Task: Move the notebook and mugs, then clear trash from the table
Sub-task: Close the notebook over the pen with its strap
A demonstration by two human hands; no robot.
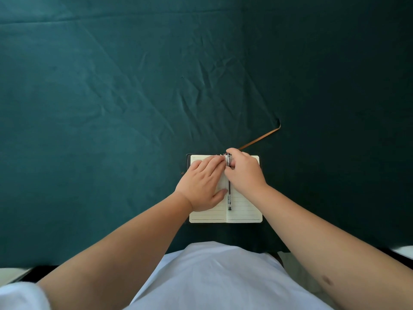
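small open lined notebook with cream pages and dark cover (243, 211) lying on the dark teal cloth-covered surface (111, 108), near the front edge. black ballpoint pen (229, 195) resting along the centre fold. left hand (202, 186) flat, fingers straight, pressing the left page. right hand (244, 173) pinching the pen's upper end. thin brown ribbon bookmark (260, 138) trailing beyond the top edge. no mugs or trash in view. notebook judged not yet moved; all steps apparently outstanding.
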